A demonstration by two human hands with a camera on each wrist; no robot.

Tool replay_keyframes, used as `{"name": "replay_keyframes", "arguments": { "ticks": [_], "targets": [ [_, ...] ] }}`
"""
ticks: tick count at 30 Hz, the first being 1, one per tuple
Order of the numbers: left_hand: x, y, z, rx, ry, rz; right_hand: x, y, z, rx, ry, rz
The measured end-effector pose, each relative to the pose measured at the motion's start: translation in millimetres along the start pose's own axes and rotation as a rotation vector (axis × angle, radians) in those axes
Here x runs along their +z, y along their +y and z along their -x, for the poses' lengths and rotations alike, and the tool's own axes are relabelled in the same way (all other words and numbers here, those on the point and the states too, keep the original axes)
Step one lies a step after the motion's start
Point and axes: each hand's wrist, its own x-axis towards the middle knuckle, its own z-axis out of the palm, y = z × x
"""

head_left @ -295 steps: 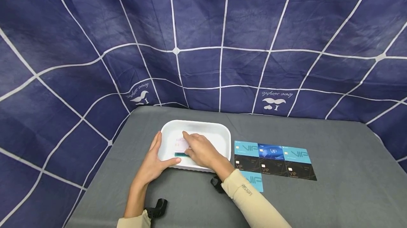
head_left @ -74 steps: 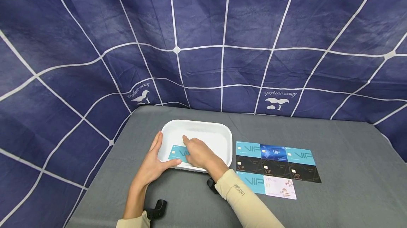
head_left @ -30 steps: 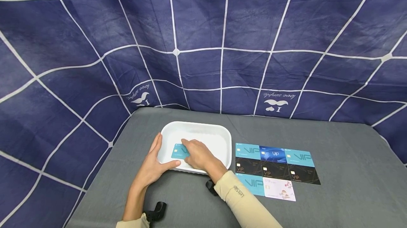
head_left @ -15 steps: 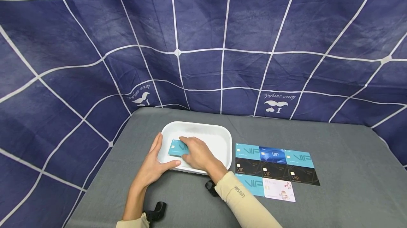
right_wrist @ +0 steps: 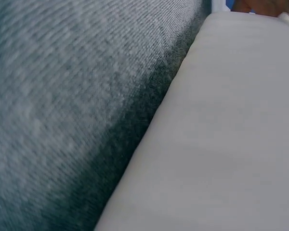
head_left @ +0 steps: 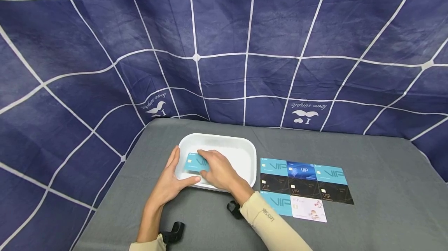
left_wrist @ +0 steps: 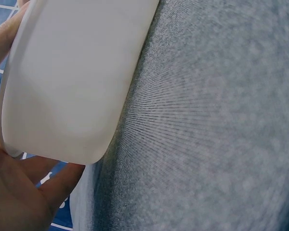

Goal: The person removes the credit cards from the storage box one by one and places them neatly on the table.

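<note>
A white rectangular tray (head_left: 241,159) stands on the grey cloth. My left hand (head_left: 169,183) holds its near left corner, thumb over the front rim and fingers along the left end. In the left wrist view, fingers (left_wrist: 62,185) show beside the end of the tray (left_wrist: 77,82). Inside the tray my right hand (head_left: 221,171) pinches a teal VIP card (head_left: 195,162) by its right side. A shadow shows under the card's near edge. The right wrist view shows mainly the tray's outer side (right_wrist: 221,139); the right hand's grip is hidden there.
Right of the tray, cards lie edge to edge in rows: teal (head_left: 274,166), blue (head_left: 301,170) and teal (head_left: 330,174) on top, black ones (head_left: 303,187) below, then teal (head_left: 275,203) and pink (head_left: 308,208). A blue gridded curtain (head_left: 224,76) hangs behind.
A pink card from the tray now lies at the end of the front row. Since a second ago, the right hand has pinched the teal card and raised it slightly. The left hand stays put.
</note>
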Motion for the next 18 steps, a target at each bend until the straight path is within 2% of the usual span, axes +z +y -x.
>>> {"name": "replay_keyframes", "arguments": {
  "ticks": [12, 18],
  "targets": [
    [1.6, -1.1, -2.2, 0.007, 0.001, -0.006, -7, 2, 8.1, -0.019, 0.039, -0.026],
    [-1.0, -1.6, -1.9, -0.003, 0.002, -0.036, -16, 4, 19.5, -0.049, 0.098, -0.009]
  ]
}}
